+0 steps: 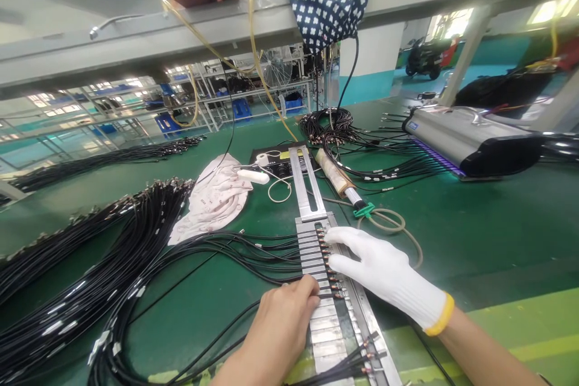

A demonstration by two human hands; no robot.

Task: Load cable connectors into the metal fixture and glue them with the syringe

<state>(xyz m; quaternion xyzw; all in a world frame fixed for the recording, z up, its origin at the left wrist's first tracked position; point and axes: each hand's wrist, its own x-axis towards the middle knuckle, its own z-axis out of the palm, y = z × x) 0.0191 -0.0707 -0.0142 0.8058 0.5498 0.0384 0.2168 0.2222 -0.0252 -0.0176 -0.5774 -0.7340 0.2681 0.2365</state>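
A long slotted metal fixture (pixel 323 338) lies on the green bench, with several black cables (pixel 271 248) set across its upper slots. Their copper-coloured ends (pixel 326 253) stick out on the right side. My left hand (pixel 284 316), bare, has its fingers closed on a black cable at the fixture's middle; the fingertips are partly hidden. My right hand (pixel 384 265), in a white glove with a yellow cuff, has thumb and forefinger stretched apart at the cable ends. More loose cable ends (pixel 368 353) rest over the fixture's near part.
Thick cable bundles (pixel 81 289) cover the left side. A pale cloth (pixel 217 193), a green-tipped dispensing tube (pixel 348 190) and a dark control box (pixel 280 163) sit beyond the fixture. At right, a silver lamp housing (pixel 470 136) glows violet over cables. A shelf beam (pixel 136 42) crosses above.
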